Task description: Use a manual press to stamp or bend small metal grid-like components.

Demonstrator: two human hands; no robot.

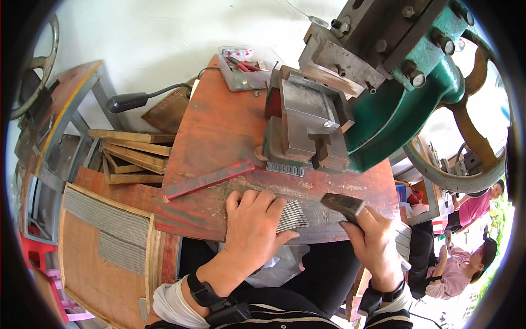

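My left hand lies at the near edge of the worktable, its fingers bent and its thumb along the side of a bundle of thin ridged metal strips. The hand covers part of the bundle. Beside it, my right hand is closed round a hammer, gripped close to its dark wedge-shaped head; the handle is hidden in my palm. The hammer head is apart from the strips, to their right. A small slotted metal strip lies at the foot of the press's die.
A green press with a steel die stands at the back right. A red-grey bar lies on the table. Behind is a plastic tool box; at left, a wooden tray with rows of metal strips. Two people sit far right.
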